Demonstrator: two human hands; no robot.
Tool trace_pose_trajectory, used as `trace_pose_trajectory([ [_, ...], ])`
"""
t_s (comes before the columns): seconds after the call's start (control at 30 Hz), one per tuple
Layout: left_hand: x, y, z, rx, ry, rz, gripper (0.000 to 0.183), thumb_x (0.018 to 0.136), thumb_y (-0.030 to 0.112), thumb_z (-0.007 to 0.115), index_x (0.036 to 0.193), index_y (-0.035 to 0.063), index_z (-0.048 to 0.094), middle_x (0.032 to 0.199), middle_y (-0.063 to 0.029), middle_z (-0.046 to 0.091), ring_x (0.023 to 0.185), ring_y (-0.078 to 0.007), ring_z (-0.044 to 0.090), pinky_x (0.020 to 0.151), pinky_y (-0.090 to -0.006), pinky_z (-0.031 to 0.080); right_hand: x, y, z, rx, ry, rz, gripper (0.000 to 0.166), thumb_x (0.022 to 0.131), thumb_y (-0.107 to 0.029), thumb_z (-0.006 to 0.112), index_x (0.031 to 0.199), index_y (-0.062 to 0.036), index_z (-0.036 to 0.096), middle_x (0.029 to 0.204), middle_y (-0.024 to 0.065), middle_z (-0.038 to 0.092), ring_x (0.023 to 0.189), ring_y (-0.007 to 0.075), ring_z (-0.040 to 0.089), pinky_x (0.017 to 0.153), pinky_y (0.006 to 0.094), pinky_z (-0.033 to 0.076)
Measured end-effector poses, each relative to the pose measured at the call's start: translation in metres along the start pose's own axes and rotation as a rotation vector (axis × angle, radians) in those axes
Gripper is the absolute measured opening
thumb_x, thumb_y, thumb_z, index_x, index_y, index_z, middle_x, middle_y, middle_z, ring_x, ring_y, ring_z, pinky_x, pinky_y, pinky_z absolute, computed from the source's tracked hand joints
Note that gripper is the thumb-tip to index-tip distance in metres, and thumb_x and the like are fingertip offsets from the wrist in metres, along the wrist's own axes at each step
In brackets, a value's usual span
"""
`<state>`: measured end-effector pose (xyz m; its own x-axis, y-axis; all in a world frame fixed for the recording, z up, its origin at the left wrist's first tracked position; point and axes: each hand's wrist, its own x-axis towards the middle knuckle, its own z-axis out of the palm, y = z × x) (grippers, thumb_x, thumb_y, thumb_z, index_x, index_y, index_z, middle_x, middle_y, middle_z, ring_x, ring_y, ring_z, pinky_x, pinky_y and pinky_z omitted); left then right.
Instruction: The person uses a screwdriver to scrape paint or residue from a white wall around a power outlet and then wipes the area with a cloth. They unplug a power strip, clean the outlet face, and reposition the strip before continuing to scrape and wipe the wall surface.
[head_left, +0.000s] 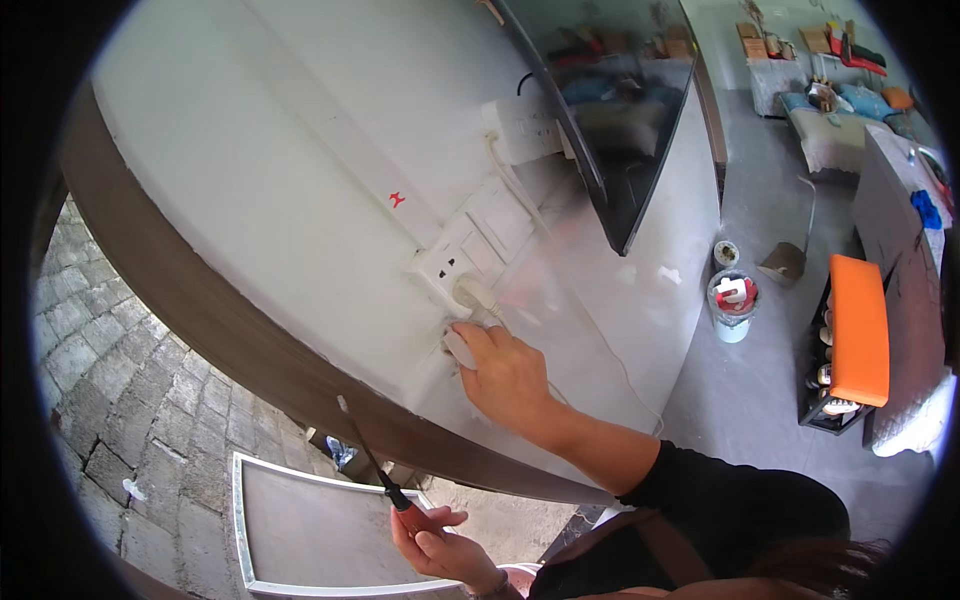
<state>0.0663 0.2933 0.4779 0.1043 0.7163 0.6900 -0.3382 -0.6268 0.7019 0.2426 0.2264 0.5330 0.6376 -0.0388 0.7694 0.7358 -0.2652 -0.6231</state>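
Observation:
My right hand pinches a small whitish flat piece against the white wall, just below a wall socket. A cream plug sits in that socket, its cord running down behind my hand. Low in the view, my left hand holds a screwdriver by its red handle. Its thin shaft points up and left, and the pale tip lies in front of the brown door frame, apart from the wall. What lies under my right fingertips is partly hidden.
Above right, a television juts over a white power strip with a hanging cord. A brown frame borders paving and a white-framed screen panel. Across the floor stand a bin, a dustpan and an orange-topped shoe bench.

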Motion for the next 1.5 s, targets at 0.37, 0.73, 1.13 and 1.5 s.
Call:
trace_pose_trajectory([
  [0.37, 0.024, -0.003, 0.000, -0.140, 0.037, 0.037, 0.048, 0.094, 0.030, 0.031, 0.127, -0.0042, 0.038, 0.073, -0.0114, 0.057, 0.043, -0.0132, 0.045, 0.044, -0.0213, 0.039, -0.042, -0.010, 0.007, 0.450, -0.550, -0.096, 0.035, 0.075, -0.014, 0.059, 0.110, -0.0090, 0.060, 0.100, 0.0131, 0.065, 0.087, 0.0307, 0.062, 0.076, 0.0363, 0.050],
  [0.73, 0.016, -0.021, -0.040, -0.189, -0.076, -0.070, 0.052, 0.088, 0.034, 0.048, 0.118, -0.0084, 0.047, 0.093, -0.0200, 0.060, 0.060, -0.0196, 0.056, 0.046, -0.0258, 0.046, -0.015, -0.004, 0.009, 0.134, 0.058, 0.285, 0.036, 0.080, -0.013, 0.058, 0.114, -0.0024, 0.053, 0.089, 0.0218, 0.063, 0.077, 0.0384, 0.061, 0.070, 0.0412, 0.049],
  [1.13, 0.015, -0.009, -0.018, -0.044, -0.057, 0.107, 0.053, 0.096, 0.041, 0.030, 0.124, -0.0025, 0.042, 0.066, -0.0083, 0.057, 0.039, -0.0102, 0.043, 0.043, -0.0214, 0.037, -0.064, -0.013, 0.015, 0.281, -0.264, -0.195, 0.045, 0.076, -0.015, 0.062, 0.118, -0.0043, 0.052, 0.092, 0.0182, 0.062, 0.079, 0.0310, 0.062, 0.066, 0.0403, 0.049],
  [1.5, -0.007, -0.009, -0.020, -0.168, -0.062, -0.039, 0.052, 0.087, 0.036, 0.046, 0.117, -0.0057, 0.050, 0.072, -0.0153, 0.059, 0.045, -0.0163, 0.049, 0.040, -0.0240, 0.041, -0.050, -0.003, 0.024, 0.103, -0.122, 0.044, 0.034, 0.074, -0.018, 0.065, 0.105, -0.0084, 0.056, 0.089, 0.0149, 0.064, 0.081, 0.0320, 0.062, 0.069, 0.0408, 0.049],
])
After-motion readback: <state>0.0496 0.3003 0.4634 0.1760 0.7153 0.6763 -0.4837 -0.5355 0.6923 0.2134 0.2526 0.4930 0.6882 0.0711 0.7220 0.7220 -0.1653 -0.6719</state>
